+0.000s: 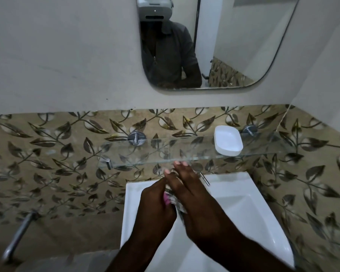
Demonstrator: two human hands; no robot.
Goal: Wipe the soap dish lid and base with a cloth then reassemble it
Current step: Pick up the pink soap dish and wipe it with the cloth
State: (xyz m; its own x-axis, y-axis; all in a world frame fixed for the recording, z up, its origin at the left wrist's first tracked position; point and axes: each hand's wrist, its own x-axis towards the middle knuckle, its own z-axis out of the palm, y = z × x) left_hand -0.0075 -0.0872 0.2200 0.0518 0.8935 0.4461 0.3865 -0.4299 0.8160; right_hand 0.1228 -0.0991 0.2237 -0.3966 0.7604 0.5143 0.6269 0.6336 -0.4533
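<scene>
A white soap dish part (228,143) lies on the glass shelf (137,154), toward its right end. Over the sink my left hand (155,205) curls round a small pink piece (166,199) that is mostly hidden, so I cannot tell if it belongs to the soap dish. A patterned cloth (178,206) is squeezed between my two hands. My right hand (190,193) lies over the cloth with straight fingers pointing up toward the shelf's front edge. Both hands are well left of and below the white part.
The white sink (243,213) sits under my hands, with a chrome tap lever (204,178) at its back. A mirror (204,46) hangs above the leaf-patterned tiles. A chrome pipe (18,234) juts out at lower left.
</scene>
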